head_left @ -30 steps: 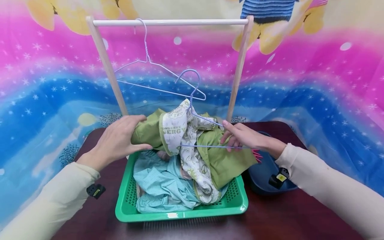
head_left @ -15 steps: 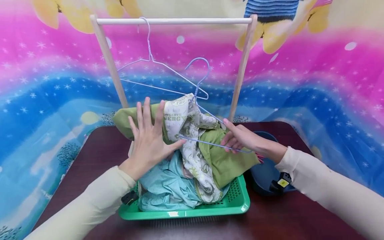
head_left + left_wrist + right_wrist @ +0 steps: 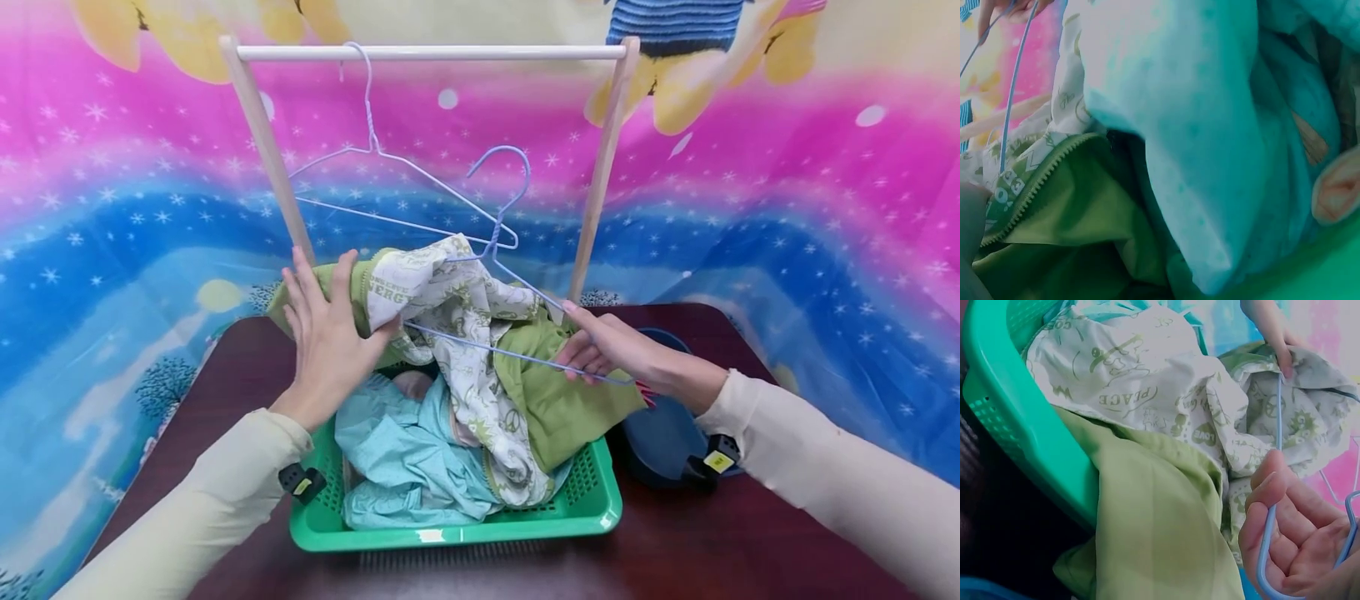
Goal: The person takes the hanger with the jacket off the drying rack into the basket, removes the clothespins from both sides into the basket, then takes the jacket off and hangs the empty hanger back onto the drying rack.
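Observation:
My left hand pinches the open edge of a zip-up jacket, olive green outside with a white printed lining. Its thumb lies on the lining, the fingers along the green outside. In the left wrist view the jacket's green zipper teeth show close by. My right hand grips a lilac wire hanger near its right corner, the hook pointing up. The hanger's left end reaches into the jacket's left side and is hidden by the lining. The jacket's lower part drapes over the basket.
A green basket holds a light blue garment under the jacket. Behind stands a rack with a white rail, where another wire hanger hangs. A dark blue basin sits right of the basket on the dark table.
My left hand moved right across the jacket, then drew its edge back left, widening the opening. The hanger in my right hand has risen and tilted, its left end now inside the jacket.

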`<state>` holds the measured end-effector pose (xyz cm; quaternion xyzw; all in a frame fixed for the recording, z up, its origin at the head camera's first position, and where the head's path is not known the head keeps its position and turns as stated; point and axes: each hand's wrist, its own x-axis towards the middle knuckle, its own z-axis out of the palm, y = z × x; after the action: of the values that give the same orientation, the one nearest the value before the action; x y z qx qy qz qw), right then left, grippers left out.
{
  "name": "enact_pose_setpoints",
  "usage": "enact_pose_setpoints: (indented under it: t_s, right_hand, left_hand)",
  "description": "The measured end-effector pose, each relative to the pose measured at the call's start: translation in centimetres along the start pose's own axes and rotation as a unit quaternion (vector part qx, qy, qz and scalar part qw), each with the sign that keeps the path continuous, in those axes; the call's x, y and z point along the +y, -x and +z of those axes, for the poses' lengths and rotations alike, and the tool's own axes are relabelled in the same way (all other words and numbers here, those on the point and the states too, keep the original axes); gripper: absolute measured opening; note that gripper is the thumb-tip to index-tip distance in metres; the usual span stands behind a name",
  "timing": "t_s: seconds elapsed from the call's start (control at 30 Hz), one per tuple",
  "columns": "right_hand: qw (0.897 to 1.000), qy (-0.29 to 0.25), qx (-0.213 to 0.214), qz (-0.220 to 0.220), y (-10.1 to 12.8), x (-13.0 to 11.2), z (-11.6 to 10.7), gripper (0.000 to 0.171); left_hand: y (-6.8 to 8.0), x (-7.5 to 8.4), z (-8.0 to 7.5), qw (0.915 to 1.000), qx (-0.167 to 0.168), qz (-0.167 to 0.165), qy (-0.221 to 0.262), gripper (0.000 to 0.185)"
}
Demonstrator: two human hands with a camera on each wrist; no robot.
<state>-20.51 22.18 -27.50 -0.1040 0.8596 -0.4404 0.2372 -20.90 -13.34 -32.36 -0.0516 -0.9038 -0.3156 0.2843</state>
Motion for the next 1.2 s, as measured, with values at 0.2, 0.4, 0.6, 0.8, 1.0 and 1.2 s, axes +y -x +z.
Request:
enact_pose_setpoints:
  t_s: [0.2, 0.4, 0.6, 0.8, 1.0, 1.2]
  right_hand:
    - [1.000, -0.001, 0.002, 0.007, 0.2, 0.3, -0.5, 0.082]
    - [0.999, 0.014, 0.000, 0.033, 0.5, 0.9, -1.4, 0.088]
    - [0.998, 0.048, 0.000, 0.040, 0.8, 1.3, -3.1, 0.090]
    - [0.997, 0.063, -0.026, 0.027, 1.5, 1.4, -5.0, 0.090]
    - [0.999, 0.034, -0.042, -0.005, 2.3, 1.2, -5.7, 0.091]
    - [0.998, 0.028, -0.033, -0.034, 2.4, 0.9, -5.8, 0.092]
  left_hand:
    - [-0.4, -0.5, -0.8, 0.9996, -0.026, 0.000, -0.008, 0.065]
    - [-0.7, -1.3, -1.4, 0.9995, -0.021, -0.001, 0.024, 0.050]
    - [-1.0, -2.7, -2.4, 0.9949, -0.017, -0.054, 0.084, 0.046]
    - [-1.6, -3.7, -3.2, 0.9782, -0.051, -0.127, 0.156, 0.049]
    - [-2.1, -4.1, -4.1, 0.9443, -0.132, -0.130, 0.272, 0.093]
    - [-1.7, -4.3, -4.7, 0.9250, -0.282, -0.013, 0.255, 0.108]
